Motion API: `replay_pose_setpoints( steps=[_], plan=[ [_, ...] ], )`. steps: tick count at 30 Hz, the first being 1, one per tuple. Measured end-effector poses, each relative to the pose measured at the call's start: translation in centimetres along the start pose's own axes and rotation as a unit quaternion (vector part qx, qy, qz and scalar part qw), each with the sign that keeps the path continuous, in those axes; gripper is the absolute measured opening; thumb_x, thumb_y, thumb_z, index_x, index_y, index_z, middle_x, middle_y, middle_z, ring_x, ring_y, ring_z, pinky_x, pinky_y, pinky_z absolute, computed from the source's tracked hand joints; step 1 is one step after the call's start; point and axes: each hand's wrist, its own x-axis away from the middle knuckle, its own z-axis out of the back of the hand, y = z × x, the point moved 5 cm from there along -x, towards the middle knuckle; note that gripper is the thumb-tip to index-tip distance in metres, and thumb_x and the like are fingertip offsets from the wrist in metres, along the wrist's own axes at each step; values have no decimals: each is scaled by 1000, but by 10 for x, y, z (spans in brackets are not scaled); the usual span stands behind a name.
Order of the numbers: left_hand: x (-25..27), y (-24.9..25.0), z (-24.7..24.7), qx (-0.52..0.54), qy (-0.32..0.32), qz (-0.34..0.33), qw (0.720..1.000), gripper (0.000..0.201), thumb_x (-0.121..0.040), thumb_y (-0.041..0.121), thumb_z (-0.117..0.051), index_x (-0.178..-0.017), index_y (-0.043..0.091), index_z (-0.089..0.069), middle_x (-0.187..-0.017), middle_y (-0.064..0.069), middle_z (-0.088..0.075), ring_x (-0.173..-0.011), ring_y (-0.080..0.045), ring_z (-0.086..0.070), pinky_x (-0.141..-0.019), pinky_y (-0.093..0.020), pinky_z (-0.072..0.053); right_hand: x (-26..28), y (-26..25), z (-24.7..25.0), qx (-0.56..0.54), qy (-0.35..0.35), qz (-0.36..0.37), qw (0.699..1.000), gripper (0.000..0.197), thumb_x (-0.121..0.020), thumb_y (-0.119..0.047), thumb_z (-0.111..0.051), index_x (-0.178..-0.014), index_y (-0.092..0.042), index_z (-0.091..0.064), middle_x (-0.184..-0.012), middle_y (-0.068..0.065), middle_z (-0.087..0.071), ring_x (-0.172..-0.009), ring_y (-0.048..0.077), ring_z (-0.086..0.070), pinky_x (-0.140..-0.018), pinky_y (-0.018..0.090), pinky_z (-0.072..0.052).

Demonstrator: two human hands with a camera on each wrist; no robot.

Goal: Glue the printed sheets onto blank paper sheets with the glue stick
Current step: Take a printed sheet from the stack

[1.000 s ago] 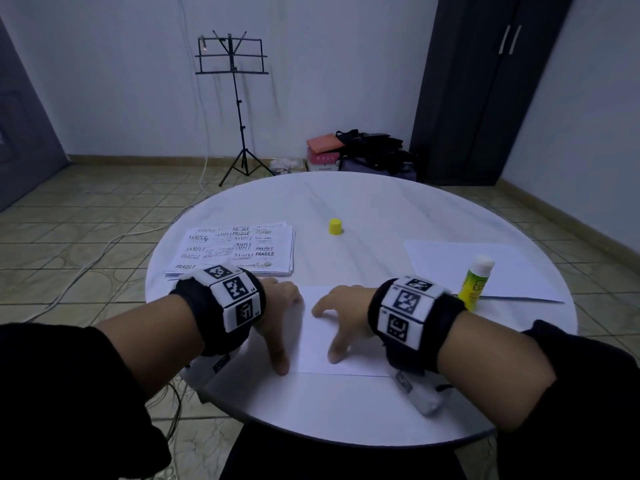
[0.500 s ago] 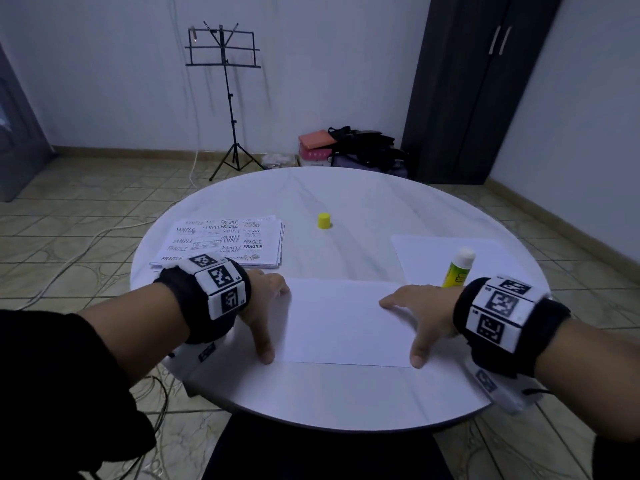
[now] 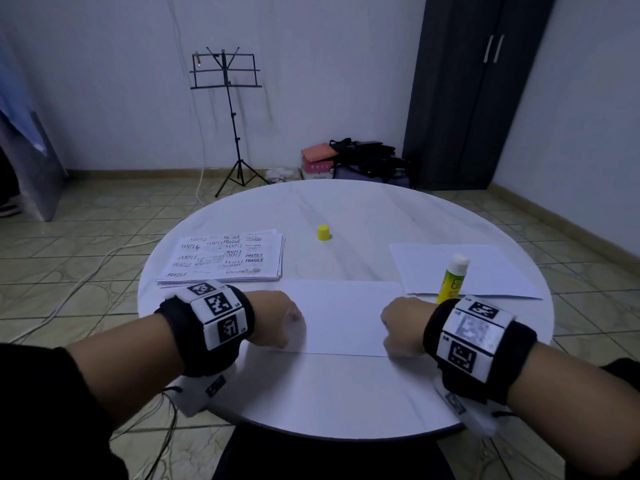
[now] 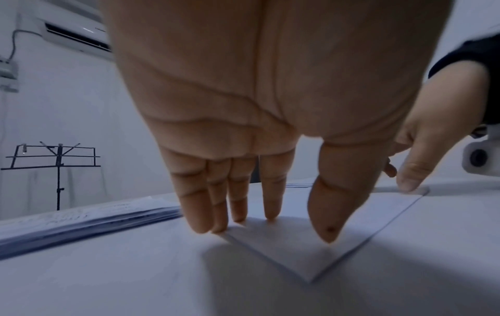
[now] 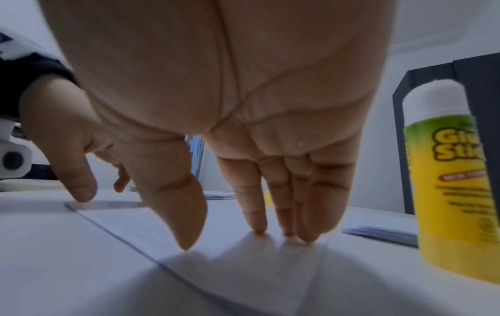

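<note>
Round white desk (image 3: 346, 393) first: near its front edge, flat white sheet of paper (image 3: 341, 317), pressed down at either end by left hand (image 3: 277, 322) and right hand (image 3: 401, 329), fingers straight, each grip open, clasping nothing. Pressing step, apparently. Next: printed stack (image 3: 225, 258) toward left edge, uncapped yellow glue stick (image 3: 452, 278) upright toward right edge.

We found a blank sheet (image 3: 341, 317) lying at the centre of the frame on the tabletop (image 3: 346, 393). The left hand (image 3: 277, 318) rested on its left edge and the right hand (image 3: 403, 327) on its right edge. The printed sheets (image 3: 225, 256) lay to the upper left, the cap (image 3: 323, 232) above centre. At right the glue stick (image 3: 453, 278) stood upright against a stack of blank paper (image 3: 485, 268).
</note>
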Motion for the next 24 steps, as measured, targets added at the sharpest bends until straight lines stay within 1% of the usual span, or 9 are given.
replay_pose_setpoints(
  steps=[1, 3, 7, 11, 15, 17, 20, 22, 24],
  plan=[
    [-3, 2, 2, -4, -3, 4, 1000, 56, -82, 26, -56, -137, 24, -47, -139, -1, -47, -126, -22, -47, -105, -36, -40, 0, -2, 2, 9, -1, -5, 1000, 14, -91, -19, -43, -87, -9, -52, -93, 8, -50, -86, 23, -46, -82, 29, -44],
    [-10, 5, 7, -14, -5, 11, 1000, 51, -85, 29, -56, -134, 20, -50, -136, -3, -50, -123, -24, -49, -103, -34, -41, -2, -4, 6, 9, -1, -15, 1000, 15, -91, -22, -43, -88, -9, -50, -96, 9, -50, -90, 26, -48, -84, 31, -42],
    [-23, 8, 19, -24, -3, 33, 999, 41, -89, 34, -52, -124, 12, -56, -127, -8, -57, -117, -27, -53, -95, -31, -42, -13, -5, 12, -67, 4, -23, 997, 21, -90, -21, -46, -108, -11, -51, -113, 7, -51, -96, 24, -53, -65, 23, -38],
    [-41, 5, 25, -18, -2, 60, 998, 43, -91, 38, -49, -122, 10, -58, -125, -9, -58, -114, -27, -55, -95, -32, -46, -25, -6, 23, -77, 5, -21, 997, 35, -94, -15, -43, -129, -10, -47, -131, 9, -45, -117, 26, -48, -81, 27, -38],
    [-56, 6, 32, -52, 24, 91, 994, 45, -94, 39, -46, -127, 11, -55, -132, -9, -52, -121, -27, -51, -93, -28, -41, -43, -8, 35, -49, -8, -19, 999, 34, -98, -16, -39, -128, -5, -51, -121, 9, -49, -119, 25, -49, -79, 27, -37],
    [-64, 5, 35, -62, 24, 103, 992, 46, -95, 39, -43, -130, 11, -52, -134, -10, -47, -124, -28, -48, -94, -29, -39, -54, -6, 39, -50, -13, -24, 998, 34, -97, -18, -40, -127, -5, -52, -110, 6, -49, -107, 24, -53, -78, 27, -38],
    [-77, 1, 41, -36, 22, 111, 993, 48, -94, 40, -43, -132, 11, -50, -136, -12, -43, -124, -30, -47, -98, -34, -39, -68, -3, 46, -55, -20, -30, 998, 33, -97, -19, -40, -124, -5, -54, -103, 6, -48, -91, 21, -44, -76, 26, -35],
    [-83, -2, 46, -25, 27, 112, 993, 49, -94, 39, -44, -135, 10, -46, -138, -11, -42, -126, -29, -46, -98, -33, -39, -76, -1, 50, -62, -25, -35, 997, 28, -97, -19, -40, -117, -8, -56, -113, 8, -57, -92, 22, -46, -76, 26, -35],
    [-86, -3, 50, -15, 38, 111, 993, 50, -94, 37, -46, -137, 11, -42, -139, -10, -42, -127, -28, -46, -97, -32, -39, -81, 0, 53, -66, -25, -38, 997, 20, -96, -18, -40, -109, -12, -54, -103, 4, -58, -96, 22, -50, -76, 25, -34]
  ],
)
